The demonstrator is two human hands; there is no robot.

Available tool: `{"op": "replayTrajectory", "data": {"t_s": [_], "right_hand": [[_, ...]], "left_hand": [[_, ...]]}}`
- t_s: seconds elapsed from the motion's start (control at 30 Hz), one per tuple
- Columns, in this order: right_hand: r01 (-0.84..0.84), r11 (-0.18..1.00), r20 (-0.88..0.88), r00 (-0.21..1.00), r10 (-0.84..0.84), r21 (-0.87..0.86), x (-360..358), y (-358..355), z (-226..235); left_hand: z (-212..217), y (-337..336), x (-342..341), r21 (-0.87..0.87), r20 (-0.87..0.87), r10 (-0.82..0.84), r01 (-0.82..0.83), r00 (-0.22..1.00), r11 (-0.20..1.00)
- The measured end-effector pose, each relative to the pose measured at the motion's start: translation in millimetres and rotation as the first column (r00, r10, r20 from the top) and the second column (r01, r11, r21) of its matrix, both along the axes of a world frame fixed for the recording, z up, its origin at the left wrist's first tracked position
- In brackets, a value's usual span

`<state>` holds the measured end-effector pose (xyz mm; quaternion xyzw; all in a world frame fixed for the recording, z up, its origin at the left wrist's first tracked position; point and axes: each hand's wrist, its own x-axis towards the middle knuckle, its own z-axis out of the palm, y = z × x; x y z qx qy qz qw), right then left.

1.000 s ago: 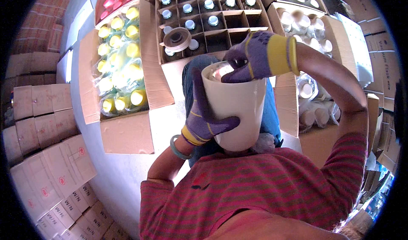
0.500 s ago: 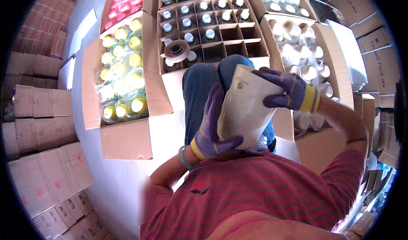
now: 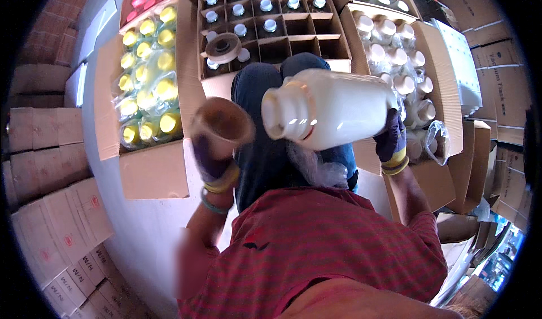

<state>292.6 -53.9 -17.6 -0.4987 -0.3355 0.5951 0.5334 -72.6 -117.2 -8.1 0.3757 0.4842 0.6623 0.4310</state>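
My right hand (image 3: 390, 135), in a purple glove with a yellow cuff, grips the base end of a white flask (image 3: 344, 110). The flask lies on its side above my knees, its bare open neck facing left. To the left, my gloved left hand (image 3: 212, 161) is closed around a brownish cup-shaped cap (image 3: 223, 124), its hollow side tipped up. Motion blurs the cap and this hand slightly. Crumpled clear plastic wrap (image 3: 322, 169) rests on my lap under the flask.
Ahead stands a divided carton (image 3: 271, 53) of white-capped bottles, with a tape roll (image 3: 223, 48) on it. A carton of yellow-capped flasks (image 3: 164, 121) is at left, one of beige-capped flasks (image 3: 415, 84) at right. Stacked boxes (image 3: 51, 223) line the left side.
The cap has come off the flask and moved left in my left hand. My right hand has shifted to the flask's base, and the flask has turned from steep to nearly level.
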Motion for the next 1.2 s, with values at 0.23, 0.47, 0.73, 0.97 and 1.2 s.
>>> {"op": "replayTrajectory", "data": {"t_s": [0.23, 0.47, 0.73, 0.97, 1.2], "right_hand": [[-0.017, 0.997, -0.296, 0.955, -0.006, -0.075, -3, -1, -20], [-0.193, 0.981, -0.541, 0.824, 0.17, 0.013, -7, -1, -21], [-0.399, 0.916, -0.695, 0.644, 0.32, 0.051, -39, 10, -20], [-0.439, 0.896, -0.734, 0.587, 0.342, 0.066, -62, 24, -26], [-0.448, 0.891, -0.745, 0.569, 0.346, 0.072, -68, 30, -27]], "left_hand": [[11, -2, 29, -0.292, -0.737, -0.511, 0.474, 0.441, 0.83], [63, 49, 74, 0.397, -0.234, -0.252, 0.329, 0.939, 0.857], [107, 66, 63, 0.375, -0.464, -0.347, 0.536, 0.815, 0.757], [124, 60, 55, 0.291, -0.436, -0.364, 0.512, 0.823, 0.808], [125, 64, 56, 0.281, -0.496, -0.318, 0.496, 0.808, 0.821]]}}
